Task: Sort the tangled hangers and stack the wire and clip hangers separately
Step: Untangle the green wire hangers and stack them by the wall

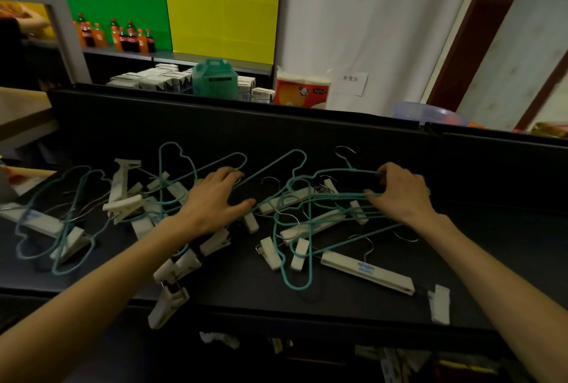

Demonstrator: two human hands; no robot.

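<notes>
Premises present as a shop stockroom or mock retail area. Beyond the fingers, shelving holds soda bottles (pixel 116 37), boxed cartons (pixel 159 80) and a tissue-roll pack (pixel 302 89). A wall sign (pixel 351 83) marks a restocking zone.

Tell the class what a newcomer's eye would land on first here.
A tangle of teal wire hangers and white clip hangers sprawls across the black table. The right hand grips several wire hangers at right; the left hand rests on the heap's middle. Green and yellow panels glow behind.
</notes>
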